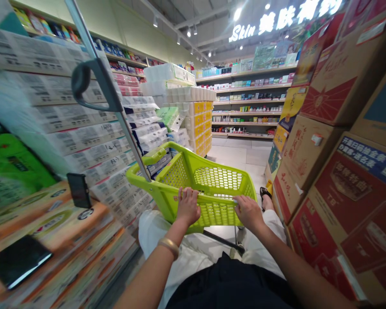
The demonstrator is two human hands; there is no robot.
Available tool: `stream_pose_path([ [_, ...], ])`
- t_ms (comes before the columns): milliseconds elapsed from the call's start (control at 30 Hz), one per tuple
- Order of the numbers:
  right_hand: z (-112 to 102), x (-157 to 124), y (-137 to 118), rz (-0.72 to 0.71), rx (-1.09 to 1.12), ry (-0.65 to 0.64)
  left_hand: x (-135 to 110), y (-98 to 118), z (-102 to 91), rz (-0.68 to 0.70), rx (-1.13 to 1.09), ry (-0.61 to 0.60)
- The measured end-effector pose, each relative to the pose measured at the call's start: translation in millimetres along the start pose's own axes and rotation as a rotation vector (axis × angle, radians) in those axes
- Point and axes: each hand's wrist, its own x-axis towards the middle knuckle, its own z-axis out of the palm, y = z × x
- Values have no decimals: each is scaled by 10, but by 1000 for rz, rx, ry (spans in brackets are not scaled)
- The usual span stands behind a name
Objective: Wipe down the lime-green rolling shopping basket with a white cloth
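Observation:
A lime-green plastic shopping cart [225, 176] with perforated walls stands right in front of me, between my knees. My left hand [188, 207] grips its near rim, fingers curled over the edge. Further right along that same rim, my right hand [248, 211] is closed over the edge too. No goods show inside the cart's basket, though its near floor is hidden by the wall. A slanted metal pole with a dark grey looped handle [91, 83] rises at the cart's left end.
Stacked cartons [324, 171] wall in the right side. Packs of paper goods [93, 124] pile up on the left. A dark phone [79, 190] and a black tablet-like device [19, 259] rest on orange packs. Product shelves [247, 101] stand beyond a pale tiled floor [234, 153].

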Motion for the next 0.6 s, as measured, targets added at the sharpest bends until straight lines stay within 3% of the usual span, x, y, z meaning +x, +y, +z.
stream_pose_path([
  [133,25,62,-175,49,10,-16,7,32,1,-10,33,3],
  [267,47,270,-568,-47,38,-101,21,25,6,-13,23,2],
  [367,56,372,-717,-88,43,-144,28,-1,11,-13,13,-5],
  [467,55,344,-610,-108,33,-137,31,-28,14,-3,15,-13],
  [600,34,154,-209,-57,23,-57,33,-32,19,-7,19,-8],
])
